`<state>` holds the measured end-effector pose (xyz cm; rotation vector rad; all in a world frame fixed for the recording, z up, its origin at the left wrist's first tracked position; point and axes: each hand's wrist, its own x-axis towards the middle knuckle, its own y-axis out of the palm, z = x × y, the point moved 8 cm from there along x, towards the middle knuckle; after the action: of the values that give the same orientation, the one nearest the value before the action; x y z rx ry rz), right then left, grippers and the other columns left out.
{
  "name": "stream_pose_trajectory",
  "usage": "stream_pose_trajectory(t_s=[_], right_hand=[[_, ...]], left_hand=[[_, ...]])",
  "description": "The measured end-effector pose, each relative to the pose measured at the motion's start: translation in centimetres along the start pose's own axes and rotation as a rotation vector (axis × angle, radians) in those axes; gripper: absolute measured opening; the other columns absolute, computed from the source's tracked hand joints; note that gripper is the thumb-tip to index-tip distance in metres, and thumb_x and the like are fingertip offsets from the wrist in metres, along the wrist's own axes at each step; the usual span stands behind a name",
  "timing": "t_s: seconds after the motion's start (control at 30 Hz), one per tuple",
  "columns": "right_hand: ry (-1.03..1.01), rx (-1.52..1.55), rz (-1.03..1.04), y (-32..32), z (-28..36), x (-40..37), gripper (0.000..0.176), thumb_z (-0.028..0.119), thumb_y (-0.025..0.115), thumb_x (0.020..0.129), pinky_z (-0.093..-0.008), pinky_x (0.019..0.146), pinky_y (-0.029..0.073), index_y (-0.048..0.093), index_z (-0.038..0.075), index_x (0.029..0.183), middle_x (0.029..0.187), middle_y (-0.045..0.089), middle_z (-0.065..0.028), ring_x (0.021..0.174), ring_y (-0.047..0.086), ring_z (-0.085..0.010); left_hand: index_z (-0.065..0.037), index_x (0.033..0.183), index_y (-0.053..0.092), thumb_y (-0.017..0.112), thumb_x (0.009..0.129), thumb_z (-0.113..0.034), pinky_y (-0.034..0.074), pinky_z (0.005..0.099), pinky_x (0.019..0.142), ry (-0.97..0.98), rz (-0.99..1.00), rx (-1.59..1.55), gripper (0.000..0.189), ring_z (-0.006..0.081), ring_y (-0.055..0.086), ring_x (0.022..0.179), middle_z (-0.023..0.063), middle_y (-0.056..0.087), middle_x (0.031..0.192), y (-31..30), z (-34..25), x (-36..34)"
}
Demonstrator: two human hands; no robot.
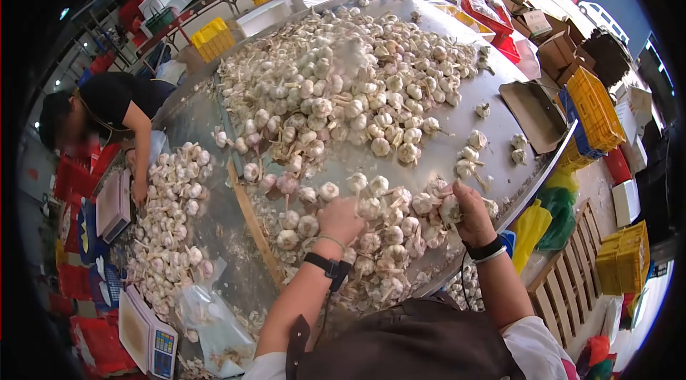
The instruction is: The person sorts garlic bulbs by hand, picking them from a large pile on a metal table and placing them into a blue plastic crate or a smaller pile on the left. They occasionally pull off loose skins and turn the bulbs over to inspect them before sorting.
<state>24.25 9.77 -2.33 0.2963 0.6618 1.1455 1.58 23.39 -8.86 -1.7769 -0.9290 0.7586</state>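
Observation:
A small heap of garlic bulbs [393, 235] lies on the metal table in front of me, with stalks and loose skins among them. My right hand [474, 217] is closed round one garlic bulb [450, 211] at the heap's right side, thumb pointing up. At the heap's left part, my left hand [339, 220] reaches in among the bulbs with its fingers curled. Whatever those fingers hold is hidden, and a pale bulb [369, 208] sits right beside them. Dark bands circle both wrists.
A larger garlic pile [343, 80] covers the table's far part. A wooden strip [251, 219] divides off more garlic [168, 215], where a co-worker [118, 108] bends over. Digital scales [146, 333] and a plastic bag [211, 319] lie left. A cardboard tray [532, 117] rests at the right edge.

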Motion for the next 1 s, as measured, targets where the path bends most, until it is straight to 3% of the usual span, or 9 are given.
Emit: stream_pose_trajectory(t_s=[0.1, 0.17, 0.23, 0.27, 0.47, 0.6, 0.73, 0.87, 1.0], right_hand=[[-0.040, -0.690, 0.084, 2.5, 2.6, 2.3, 0.040, 0.016, 0.064, 0.094, -0.0259, 0.068, 0.054, 0.055, 0.009, 0.133, 0.109, 0.066, -0.0118, 0.081, 0.067, -0.0150], [-0.050, -0.747, 0.109, 4.6, 2.1, 4.1, 0.051, 0.017, 0.066, 0.091, -0.0312, 0.074, 0.056, 0.051, 0.013, 0.140, 0.117, 0.065, -0.0126, 0.091, 0.069, -0.0201], [-0.323, -1.638, 0.210, 7.7, 1.8, 5.8, 0.057, 0.013, 0.068, 0.084, -0.0374, 0.081, 0.054, 0.053, 0.017, 0.139, 0.127, 0.061, -0.0108, 0.100, 0.067, -0.0263], [-0.332, -1.731, 0.265, 7.6, 0.2, 7.5, 0.062, 0.009, 0.068, 0.077, -0.0422, 0.086, 0.052, 0.054, 0.017, 0.137, 0.126, 0.061, -0.0097, 0.102, 0.065, -0.0321], [-0.277, -1.926, 0.565, 8.6, -7.4, 13.7, 0.036, 0.013, 0.064, 0.079, -0.0466, 0.076, 0.054, 0.066, 0.014, 0.115, 0.106, 0.065, -0.0155, 0.093, 0.067, -0.0360], [-0.154, -1.977, 0.567, 7.9, -9.3, 15.0, 0.039, 0.011, 0.068, 0.074, -0.0473, 0.076, 0.054, 0.063, 0.010, 0.113, 0.104, 0.064, -0.0190, 0.095, 0.067, -0.0373], [-0.162, -1.728, 0.346, 6.1, -5.0, 14.2, 0.049, 0.018, 0.073, 0.076, -0.0428, 0.082, 0.054, 0.059, 0.011, 0.122, 0.108, 0.066, -0.0150, 0.095, 0.066, -0.0362], [-0.021, -0.837, 0.385, 3.6, 0.1, 10.1, 0.048, 0.016, 0.068, 0.088, -0.0324, 0.084, 0.052, 0.053, 0.000, 0.130, 0.118, 0.061, -0.0065, 0.097, 0.061, -0.0165], [0.047, -0.313, 0.237, 1.6, 3.1, 5.2, 0.055, 0.035, 0.057, 0.094, -0.0282, 0.076, 0.053, 0.049, 0.000, 0.135, 0.106, 0.066, -0.0107, 0.085, 0.065, -0.0170]], left_hand=[[-0.011, 0.099, 0.067, 0.070, 0.078, -0.039, 0.048, 0.0529, 0.082, 0.043, -0.011, 0.059, 0.035, 0.0365, 0.065, 0.095, 0.0160, 0.067, 0.097, 1.5, -0.3, 1.0], [-0.013, 0.110, 0.060, 0.074, 0.075, -0.036, 0.046, 0.0522, 0.085, 0.026, 0.065, 0.016, 0.045, 0.0372, 0.062, 0.096, 0.0155, 0.062, 0.101, 1.7, 0.1, 0.8], [-0.011, 0.107, 0.059, 0.071, 0.082, -0.038, 0.051, 0.0484, 0.079, 0.050, -0.131, -0.310, 0.039, 0.0330, 0.065, 0.094, 0.0138, 0.064, 0.103, -0.4, 0.5, -0.3], [-0.011, 0.107, 0.059, 0.071, 0.082, -0.038, 0.051, 0.0484, 0.079, 0.042, -0.130, -0.300, 0.039, 0.0330, 0.065, 0.094, 0.0138, 0.064, 0.103, -0.5, 1.3, -0.9], [-0.009, 0.102, 0.060, 0.067, 0.093, -0.034, 0.057, 0.0349, 0.063, -0.481, -0.095, -2.088, 0.027, 0.0202, 0.065, 0.076, 0.0077, 0.065, 0.089, -3.2, 6.3, -3.7], [-0.008, 0.097, 0.068, 0.066, 0.092, -0.025, 0.056, 0.0348, 0.066, -0.551, -0.097, -1.450, 0.018, 0.0216, 0.066, 0.068, 0.0067, 0.067, 0.079, -1.5, 9.0, -0.3], [-0.010, 0.124, 0.061, 0.063, 0.085, -0.015, 0.053, 0.0422, 0.086, 0.031, -0.133, -0.197, 0.039, 0.0303, 0.064, 0.102, 0.0157, 0.060, 0.121, -1.4, 1.7, 5.1], [-0.013, 0.122, 0.059, 0.061, 0.084, -0.015, 0.051, 0.0460, 0.091, 0.074, 0.169, 0.044, 0.038, 0.0372, 0.056, 0.113, 0.0176, 0.051, 0.128, 3.2, -1.7, 7.8], [-0.011, 0.116, 0.058, 0.061, 0.087, -0.018, 0.052, 0.0445, 0.088, -0.002, 0.157, -0.014, 0.029, 0.0403, 0.060, 0.102, 0.0180, 0.054, 0.118, 4.2, -0.9, 8.0]])
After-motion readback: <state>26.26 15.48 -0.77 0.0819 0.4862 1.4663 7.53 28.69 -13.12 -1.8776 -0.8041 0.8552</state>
